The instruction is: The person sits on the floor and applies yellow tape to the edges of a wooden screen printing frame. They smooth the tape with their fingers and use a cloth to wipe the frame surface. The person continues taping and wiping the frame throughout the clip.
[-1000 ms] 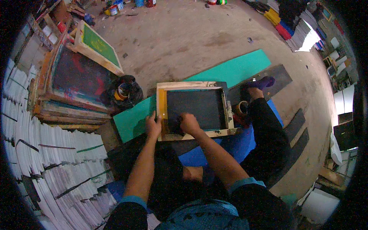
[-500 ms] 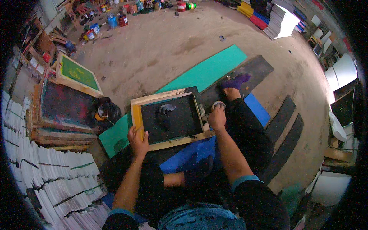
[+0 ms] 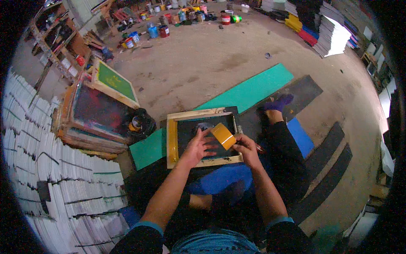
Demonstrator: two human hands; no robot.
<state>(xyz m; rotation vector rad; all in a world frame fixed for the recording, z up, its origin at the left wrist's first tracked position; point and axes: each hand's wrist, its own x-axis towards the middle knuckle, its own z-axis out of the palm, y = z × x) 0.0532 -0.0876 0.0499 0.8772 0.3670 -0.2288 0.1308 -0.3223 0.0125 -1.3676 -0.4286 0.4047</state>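
Observation:
A roll of yellow-brown packing tape (image 3: 223,136) is gripped at its lower right edge by my right hand (image 3: 248,150), thumb and fingers closed on it. It is tilted above a wooden screen-printing frame (image 3: 198,113). My left hand (image 3: 198,148) is open just left of the roll, fingers spread over the frame; whether a fingertip touches the tape I cannot tell. Inside the frame, a yellow strip (image 3: 173,137) runs along the left side, and a dark wet-looking patch lies on the dark mesh, partly hidden by my left hand.
Under the frame lie green sheet (image 3: 253,86), black sheet (image 3: 311,86) and blue sheet (image 3: 300,137) pieces. A blackened pot (image 3: 141,122) and stacked frames (image 3: 101,106) stand left, beside bundled white stacks (image 3: 67,169). My purple-socked foot (image 3: 279,103) rests on the black sheet.
My right hand has picked up the tape roll from beside the frame and brought it left over it. My left hand has left the frame's left edge and moved toward the roll. The view has shifted.

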